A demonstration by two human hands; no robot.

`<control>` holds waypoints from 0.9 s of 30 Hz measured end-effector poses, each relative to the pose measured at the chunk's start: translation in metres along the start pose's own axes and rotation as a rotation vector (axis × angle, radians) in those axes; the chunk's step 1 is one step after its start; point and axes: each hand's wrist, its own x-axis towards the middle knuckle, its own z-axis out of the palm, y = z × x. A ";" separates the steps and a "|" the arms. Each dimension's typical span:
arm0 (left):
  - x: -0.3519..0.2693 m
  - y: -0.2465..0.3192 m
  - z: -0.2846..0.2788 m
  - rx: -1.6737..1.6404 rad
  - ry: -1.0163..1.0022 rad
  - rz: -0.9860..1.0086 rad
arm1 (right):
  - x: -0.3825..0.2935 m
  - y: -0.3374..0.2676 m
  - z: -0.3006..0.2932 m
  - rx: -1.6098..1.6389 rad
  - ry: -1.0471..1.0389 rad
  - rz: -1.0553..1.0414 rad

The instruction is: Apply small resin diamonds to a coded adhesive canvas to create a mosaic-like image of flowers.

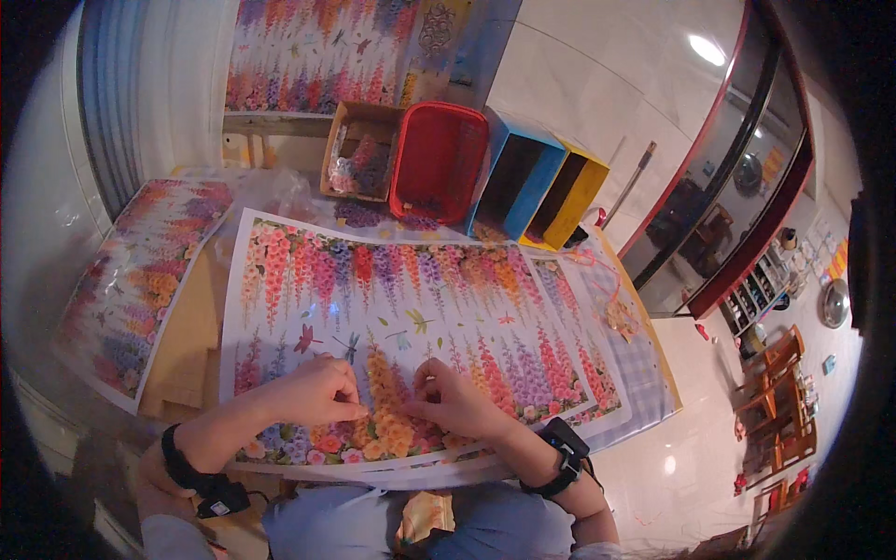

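Note:
A large sheet printed with flowers and dragonflies (420,318) lies on the table before me, over at least one similar sheet (595,357) that shows at its right and lower edges. My left hand (325,392) is over the lower left middle of the top sheet, its fingers curled and the thumb and fingertips close together. Just to its right, my right hand (451,402) is bent the same way, thumb towards the left hand. A gap separates the hands, above a printed orange flower spike. Whether either hand pinches something small cannot be told.
Behind the sheets stand a cardboard box (327,164) with flower cut-outs, a red plastic basket (483,161), a blue box (518,126) and a yellow box (598,171). Another printed sheet (150,280) lies at the left. Clear plastic (280,192) and small cut-outs (357,215) lie near the boxes.

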 end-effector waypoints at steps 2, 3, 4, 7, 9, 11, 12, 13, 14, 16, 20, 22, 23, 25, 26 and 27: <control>0.000 -0.001 0.000 0.002 0.004 0.006 | -0.001 -0.004 0.000 0.049 -0.012 0.053; 0.000 -0.002 0.001 0.007 0.013 0.020 | -0.001 -0.005 0.000 0.073 -0.018 0.080; 0.000 -0.003 0.002 0.012 0.022 0.035 | 0.000 -0.002 0.000 0.049 -0.011 0.043; 0.001 -0.001 0.000 0.025 -0.007 0.020 | 0.001 0.004 0.001 0.015 0.004 -0.002; 0.001 -0.004 0.001 0.018 0.001 0.033 | 0.000 -0.003 0.001 0.041 -0.004 0.053; 0.001 -0.004 0.001 0.020 -0.002 0.032 | 0.001 0.001 0.001 0.019 0.003 0.019; 0.001 -0.002 0.001 0.025 -0.009 0.025 | 0.001 0.003 0.002 0.008 0.008 0.002; 0.002 -0.001 0.000 0.029 -0.016 0.017 | 0.001 0.004 0.002 -0.011 0.017 -0.018; 0.001 -0.003 0.001 0.048 -0.012 0.034 | 0.002 0.006 0.002 -0.031 0.024 -0.039; 0.001 -0.009 0.004 0.086 -0.004 0.068 | 0.001 0.003 0.002 -0.008 0.012 -0.012; 0.000 -0.010 0.005 0.081 0.002 0.045 | 0.000 -0.001 0.001 -0.044 0.013 -0.047; 0.000 -0.006 0.004 0.063 -0.023 -0.025 | 0.000 0.001 0.001 -0.102 0.028 -0.105; 0.001 -0.005 0.004 0.076 -0.024 -0.017 | 0.000 0.000 0.001 -0.098 0.026 -0.096; 0.001 -0.004 0.003 0.101 -0.024 -0.001 | 0.000 0.000 0.001 -0.098 0.027 -0.093; 0.001 -0.006 0.004 0.114 -0.006 0.023 | 0.000 0.001 0.001 -0.104 0.030 -0.100; 0.001 -0.010 0.006 0.128 0.012 0.048 | 0.000 0.001 0.001 -0.110 0.033 -0.107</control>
